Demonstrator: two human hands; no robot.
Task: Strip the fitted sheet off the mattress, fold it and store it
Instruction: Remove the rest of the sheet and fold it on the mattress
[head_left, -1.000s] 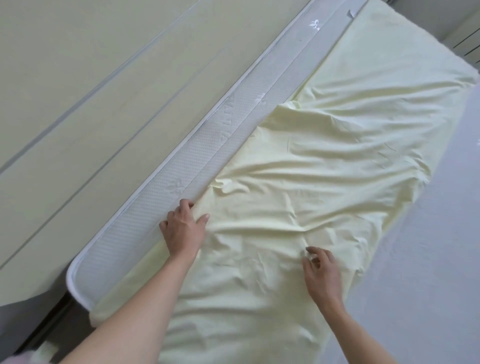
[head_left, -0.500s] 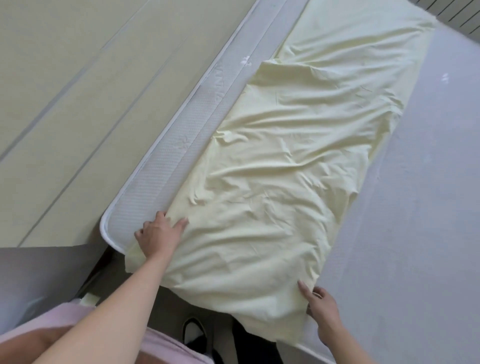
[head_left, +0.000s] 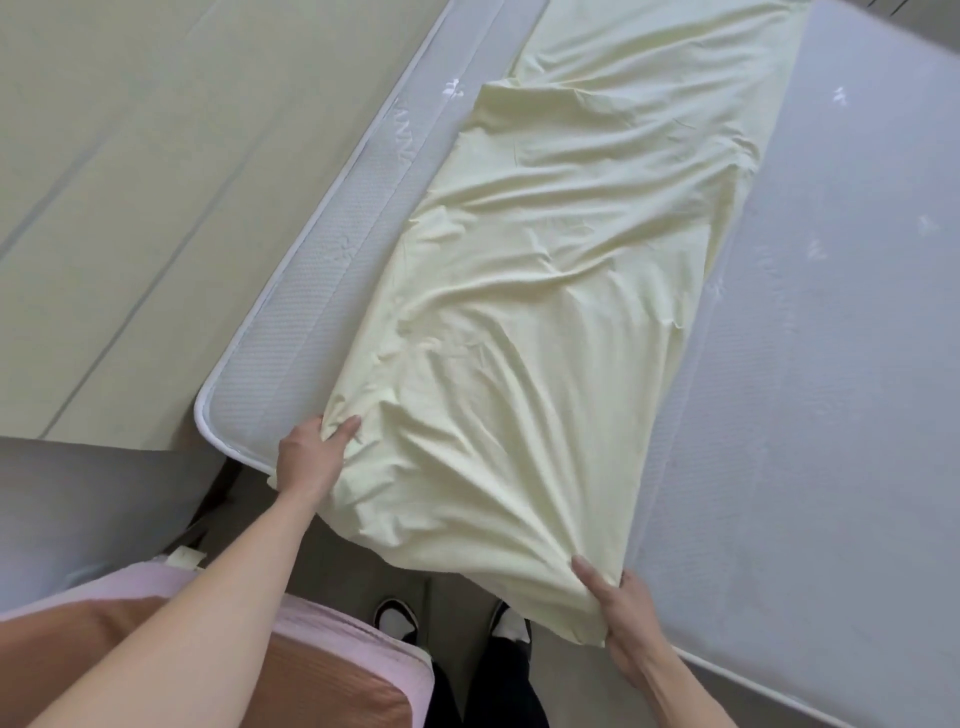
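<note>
Left hand (head_left: 311, 460) sits at lower centre-left of frame, thumb and fingers pinched onto a bunched corner of the pale yellow fitted sheet (head_left: 545, 291), right at the near end of the mattress (head_left: 810, 389). Fabric gathers into tight creases under the fingers. Right hand (head_left: 621, 618) is at lower centre-right, fingers closed around the other near corner of the sheet; thumb lies on top of the cloth, the other fingers are hidden under it. Creases fan out from both grips toward the middle of the sheet.

Sheet is off the mattress sides and lies as a long, wrinkled strip running from the bottom centre up to the top centre-right of frame, apparently doubled over lengthwise. Its near end overhangs the mattress edge between the two hands. One loose flap is folded over near upper centre.

Mattress is grey-white, quilted, bare on both sides of the strip: narrow band at left with white piping (head_left: 244, 332) along the rounded corner, wide area at right. Pale green panelled surface (head_left: 130, 182) fills the upper left, just beside the mattress edge. Lower left: pink and brown garment (head_left: 332, 639) on the person's torso. Bottom centre: dark trousers and black-and-white shoes (head_left: 397, 616) on a grey floor (head_left: 332, 561).
</note>
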